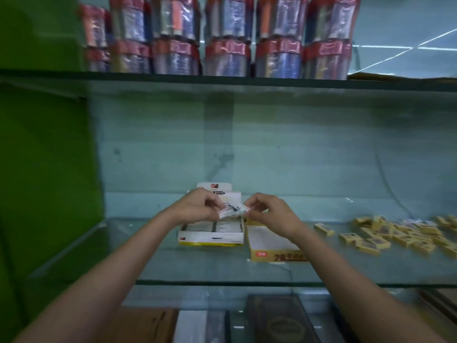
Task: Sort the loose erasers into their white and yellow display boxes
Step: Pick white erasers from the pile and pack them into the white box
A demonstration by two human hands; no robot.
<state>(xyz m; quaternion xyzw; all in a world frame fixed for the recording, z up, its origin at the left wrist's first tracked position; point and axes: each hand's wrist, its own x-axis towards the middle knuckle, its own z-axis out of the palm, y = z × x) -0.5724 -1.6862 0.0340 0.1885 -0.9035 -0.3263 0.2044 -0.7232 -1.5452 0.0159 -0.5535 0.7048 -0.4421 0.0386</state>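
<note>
A white eraser is being pinched at its ends by the left hand and right hand, fingers clamped on it, above the white box. It is best being lowered flat into line with the rows already packed (label up). The yellow box is being left apparently empty; yellow erasers are lying loose to the right. Printing is being blurred beyond reading.

A white display box, nearly full of erasers, sits left of an open yellow display box. Loose yellow erasers lie scattered far right; white wrapped erasers are held above the boxes.
</note>
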